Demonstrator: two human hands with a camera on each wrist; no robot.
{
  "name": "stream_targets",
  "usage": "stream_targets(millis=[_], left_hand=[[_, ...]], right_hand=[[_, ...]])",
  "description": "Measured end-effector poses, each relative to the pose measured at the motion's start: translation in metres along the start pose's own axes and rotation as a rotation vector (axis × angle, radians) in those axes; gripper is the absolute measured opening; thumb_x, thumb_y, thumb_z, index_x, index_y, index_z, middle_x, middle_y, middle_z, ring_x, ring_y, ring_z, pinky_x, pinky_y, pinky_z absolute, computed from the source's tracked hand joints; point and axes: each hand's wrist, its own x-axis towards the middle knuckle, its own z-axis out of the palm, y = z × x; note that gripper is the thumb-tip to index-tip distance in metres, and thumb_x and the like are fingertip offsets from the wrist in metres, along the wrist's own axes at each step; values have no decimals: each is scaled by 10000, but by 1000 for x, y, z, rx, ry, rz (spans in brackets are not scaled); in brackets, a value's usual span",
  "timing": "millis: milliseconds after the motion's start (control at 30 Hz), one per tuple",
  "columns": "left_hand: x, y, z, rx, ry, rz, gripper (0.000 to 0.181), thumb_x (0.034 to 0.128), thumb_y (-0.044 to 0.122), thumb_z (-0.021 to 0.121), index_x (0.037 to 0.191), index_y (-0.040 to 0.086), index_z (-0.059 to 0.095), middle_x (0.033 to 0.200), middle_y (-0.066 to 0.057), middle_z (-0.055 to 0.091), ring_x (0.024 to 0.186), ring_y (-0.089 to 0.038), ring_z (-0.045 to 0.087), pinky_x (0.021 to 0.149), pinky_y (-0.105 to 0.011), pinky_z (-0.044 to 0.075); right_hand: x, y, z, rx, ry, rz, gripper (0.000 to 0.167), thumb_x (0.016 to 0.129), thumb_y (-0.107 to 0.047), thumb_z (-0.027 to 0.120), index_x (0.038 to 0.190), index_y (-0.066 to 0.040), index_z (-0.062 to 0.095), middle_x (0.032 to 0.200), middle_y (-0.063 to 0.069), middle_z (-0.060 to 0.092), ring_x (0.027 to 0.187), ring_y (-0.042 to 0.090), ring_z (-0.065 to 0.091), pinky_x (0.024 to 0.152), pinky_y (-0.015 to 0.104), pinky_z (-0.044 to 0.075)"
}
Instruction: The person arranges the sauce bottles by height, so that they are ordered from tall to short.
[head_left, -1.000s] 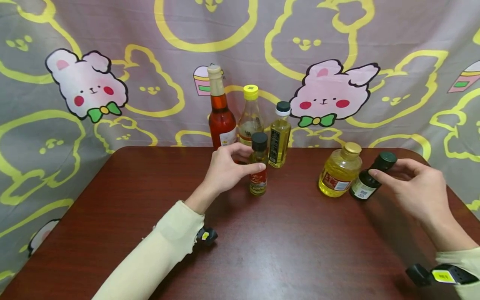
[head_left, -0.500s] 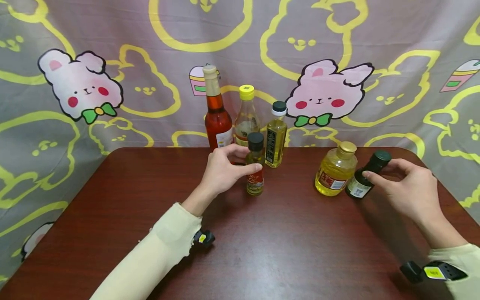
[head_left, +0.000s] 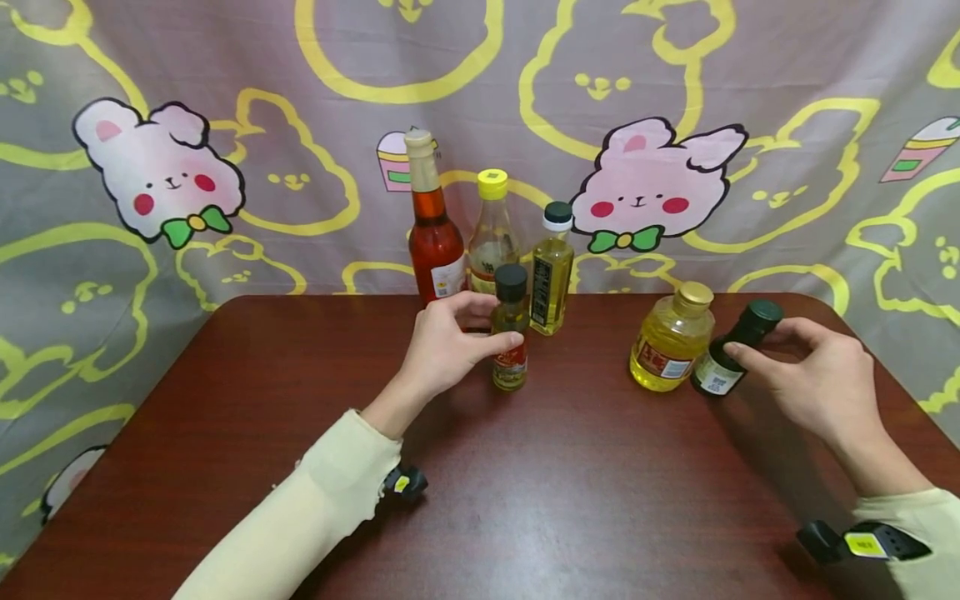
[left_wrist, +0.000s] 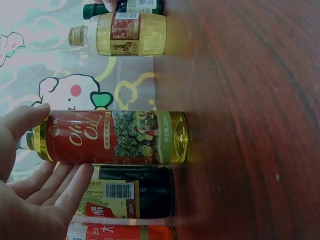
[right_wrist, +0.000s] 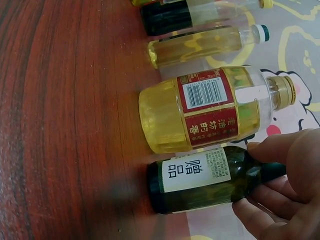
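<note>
My left hand (head_left: 444, 343) holds a small olive oil bottle (head_left: 511, 364) with a black cap, thumb on one side and fingers on the other. In the left wrist view, its red label (left_wrist: 82, 136) reads "Olive Oil". On the right, my right hand (head_left: 828, 383) grips a small dark green bottle (head_left: 717, 377) around the neck, just below the green cap. That bottle leans towards the hand in the head view. Close to its left stands a round-bodied bottle of yellow oil (head_left: 670, 342) with a gold cap, and the right wrist view shows the two side by side.
Behind the olive oil stand a tall bottle of red liquid (head_left: 437, 250), a yellow-capped bottle (head_left: 493, 233) and a slim square oil bottle (head_left: 551, 283). A patterned cloth (head_left: 300, 100) hangs behind the brown table (head_left: 562, 500).
The head view has shifted slightly, so everything sits a little further left. Both hands keep hold of the same bottles, and the left thumb lies slightly lower.
</note>
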Motion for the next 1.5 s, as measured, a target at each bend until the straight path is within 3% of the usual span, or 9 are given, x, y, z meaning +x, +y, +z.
stream_targets(millis=[233,467,600,800,967,1167,1367,1500], left_hand=[[-3,2,2,-16,13,-50,560,810,305,941,1297,141,720,1271,-40,761,1162,-231,738,1022,-434,599],[-4,1,5,-112,41,-107,554,789,192,948,1291,132,721,1271,-69,741,1188,-265,718,1035,-447,590],[-3,-2,9,-168,65,-98,540,774,169,952,1267,120,736,1243,-84,755,1152,-264,728,1029,-433,592],[-3,-2,17,-225,128,-67,481,791,180,952,1232,129,766,1206,-72,777,1089,-238,748,1024,-406,601],[-3,5,28,-247,196,-45,462,796,214,955,1221,176,780,1178,-48,790,1061,-214,758,998,-399,613],[1,16,46,-264,247,-24,469,785,235,964,1221,220,793,1136,-29,812,1027,-182,770,946,-371,630],[6,27,64,-244,292,-25,456,788,272,960,1215,250,801,1122,4,816,1029,-151,759,916,-362,618],[9,33,76,-208,335,-58,452,776,311,966,1197,273,809,1102,32,823,1029,-142,758,904,-389,582]], right_hand=[[0,0,1,-18,10,-17,481,911,-436,834,1123,-18,730,1083,269,773,917,-4,474,676,286,368],[1,0,3,-19,31,-47,413,890,-410,854,1058,-53,734,1010,223,772,807,-55,432,646,270,357],[1,0,3,-20,34,-50,415,890,-403,854,1059,-45,730,1011,226,769,798,-58,429,644,269,354],[1,0,3,-20,26,-44,425,904,-402,842,1072,-31,721,1032,237,764,872,90,492,669,296,351],[1,0,2,-22,29,-44,427,901,-402,843,1077,-32,722,1032,240,767,870,53,489,672,295,355],[0,1,2,-30,22,-32,443,908,-407,836,1092,-23,714,1036,242,759,914,180,509,673,304,350],[0,1,1,-24,25,-30,443,904,-419,839,1084,-33,717,1037,239,763,876,23,469,675,298,357],[-1,1,1,-23,25,-24,453,904,-428,837,1093,-34,716,1046,242,765,873,-10,453,674,298,361]])
